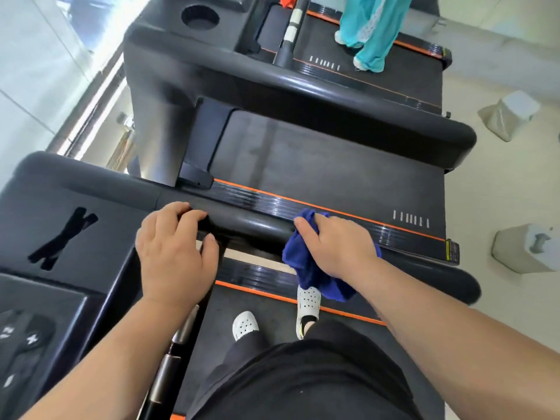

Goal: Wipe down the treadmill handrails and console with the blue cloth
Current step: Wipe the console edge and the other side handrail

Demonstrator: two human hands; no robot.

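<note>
- at the bottom of frame: person in black clothing, standing on the treadmill belt [242, 301] in white perforated clogs [307, 301].
- lower left: console [39, 298] with button pad, "+" key visible, rest blurred. a black x-shaped mark sits on the console top, above the pad.
- left hand [174, 256]: bare, palm down at the console end of the handrail [248, 224], fingers curled over the top, thumb beside the underside. holding the rail, nothing else in it.
- right hand [339, 247]: further along the same handrail, closed on the blue cloth [312, 268]. cloth is bunched, pressed on the rail under the palm; a loose tail hangs below the rail over the near clog.
- the two hands are apart on the rail, bare glossy section between them.
- just past the handrail: black ribbed side rail with orange stripe, belonging to the neighbouring treadmill [318, 159]; its belt is grey and dusty-looking.
- beyond that: second thick black handrail [333, 95] running diagonally, joined to a console block with a round cup holder [200, 16].
- far top: third treadmill belt, another person on it in teal trousers [368, 28], only legs in view.
- right side: pale tiled floor with two grey blocks [509, 116]; cannot tell what they are.
</note>
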